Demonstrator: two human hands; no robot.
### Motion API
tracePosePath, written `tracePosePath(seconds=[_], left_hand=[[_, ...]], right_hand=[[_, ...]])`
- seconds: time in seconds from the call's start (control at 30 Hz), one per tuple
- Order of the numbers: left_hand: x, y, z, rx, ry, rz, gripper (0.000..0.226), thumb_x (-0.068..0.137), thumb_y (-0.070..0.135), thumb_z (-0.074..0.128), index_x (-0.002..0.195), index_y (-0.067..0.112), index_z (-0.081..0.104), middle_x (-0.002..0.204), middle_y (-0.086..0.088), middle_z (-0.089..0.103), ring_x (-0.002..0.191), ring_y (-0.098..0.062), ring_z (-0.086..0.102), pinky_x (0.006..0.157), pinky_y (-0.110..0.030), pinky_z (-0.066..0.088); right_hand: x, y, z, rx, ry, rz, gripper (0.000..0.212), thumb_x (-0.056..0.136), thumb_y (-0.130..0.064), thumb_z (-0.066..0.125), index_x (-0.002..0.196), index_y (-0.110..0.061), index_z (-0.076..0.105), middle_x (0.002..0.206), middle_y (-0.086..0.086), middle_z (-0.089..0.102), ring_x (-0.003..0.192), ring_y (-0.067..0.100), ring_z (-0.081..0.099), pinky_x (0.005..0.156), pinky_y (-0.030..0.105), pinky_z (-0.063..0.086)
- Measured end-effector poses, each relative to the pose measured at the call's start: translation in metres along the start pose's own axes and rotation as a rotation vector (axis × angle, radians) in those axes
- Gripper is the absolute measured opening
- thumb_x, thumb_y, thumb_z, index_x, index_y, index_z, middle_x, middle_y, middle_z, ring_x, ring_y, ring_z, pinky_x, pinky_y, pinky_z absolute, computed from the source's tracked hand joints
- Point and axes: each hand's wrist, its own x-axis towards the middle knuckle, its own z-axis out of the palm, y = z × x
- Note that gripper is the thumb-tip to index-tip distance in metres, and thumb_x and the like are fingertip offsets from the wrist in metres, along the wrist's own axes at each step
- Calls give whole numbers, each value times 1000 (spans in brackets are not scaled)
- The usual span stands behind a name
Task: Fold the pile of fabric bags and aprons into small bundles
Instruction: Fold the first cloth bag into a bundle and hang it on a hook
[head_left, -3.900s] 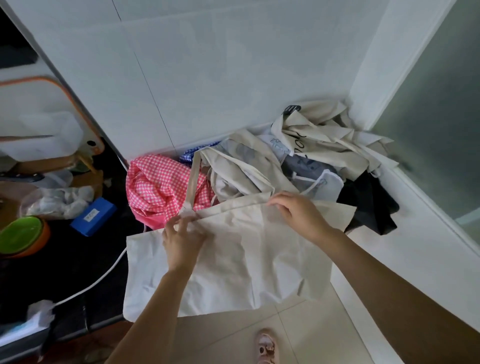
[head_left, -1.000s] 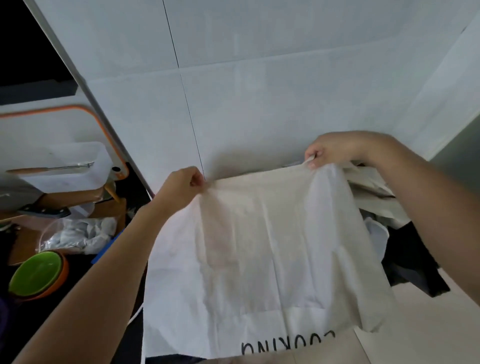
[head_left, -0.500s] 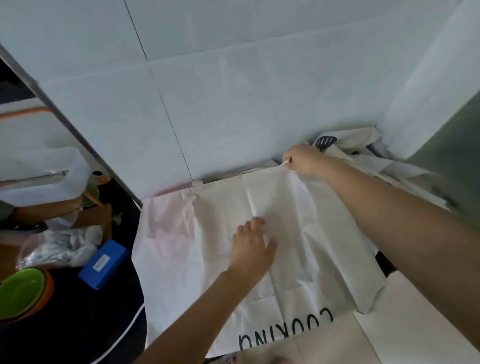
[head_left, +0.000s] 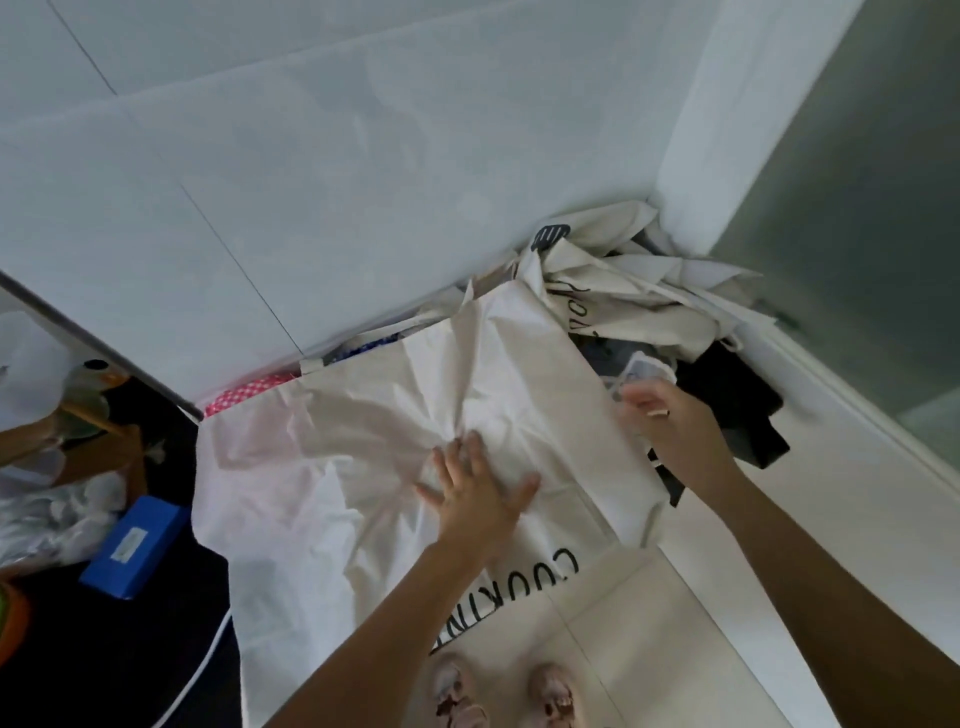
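- Now L hand (head_left: 475, 499) flat, fingers spread, pressing cream bag (head_left: 519, 374) under it.
- R hand (head_left: 670, 421) at bag's right edge, blurred, grip can't tell.
- Fabric pile (head_left: 623, 291) just beyond R hand.

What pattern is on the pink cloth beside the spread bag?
Pink cloth: white gingham checks; head view.

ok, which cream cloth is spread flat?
The large cream cloth under the left hand, black lettering at its near edge; the other cream printed cloth lies crumpled in the corner.
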Motion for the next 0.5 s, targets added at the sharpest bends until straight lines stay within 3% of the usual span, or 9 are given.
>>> tracePosePath(seconds=[0.1,0.17,0.23,0.3,0.37,0.47,0.5], left_hand=[[2,0,5,49,9,-23,98,84,77,28,151,19,-14,159,-8,-12,144,-32,-20,107,-65,-13],[3,-2,10,68,11,-30,97,84,77,27,151,20,-14,159,-6,-12,144,-31,-19,108,-66,-10],[3,-5,14,77,15,-39,96,84,77,26,151,21,-15,160,-5,-13,145,-29,-19,108,-64,-10],[5,-7,17,74,18,-43,96,85,76,27,151,21,-14,160,-4,-12,145,-28,-19,109,-63,-10],[5,-8,18,60,24,-34,96,84,76,29,152,21,-13,160,-2,-11,145,-26,-17,109,-63,-10],[3,-12,20,-2,43,-13,103,78,83,27,152,23,-11,161,3,-9,146,-20,-15,109,-59,-13],[2,-15,21,-33,58,-3,107,73,86,24,152,23,-10,161,5,-8,146,-17,-14,110,-58,-14]], right_hand=[[-36,30,-6,141,-27,159,9,87,-18,67,94,-23,65,93,-11,67,93,10,64,74,12,49],[-62,39,-2,225,11,233,14,83,-26,71,96,-26,64,97,-8,67,95,12,64,76,18,52],[-86,41,9,244,109,242,41,69,-46,75,101,-25,60,102,-8,61,94,7,60,77,24,51],[-105,38,22,203,175,236,52,64,-49,78,103,-24,54,102,-12,53,89,5,55,72,20,46],[-117,39,30,141,190,263,42,72,-37,80,101,-25,51,98,-11,51,84,8,53,67,22,46],[-118,49,37,50,131,302,12,85,-24,68,84,-18,57,82,-2,60,77,21,60,60,24,46],[-116,53,37,27,109,317,12,87,-21,63,78,-15,58,76,2,62,75,24,62,57,22,43]])
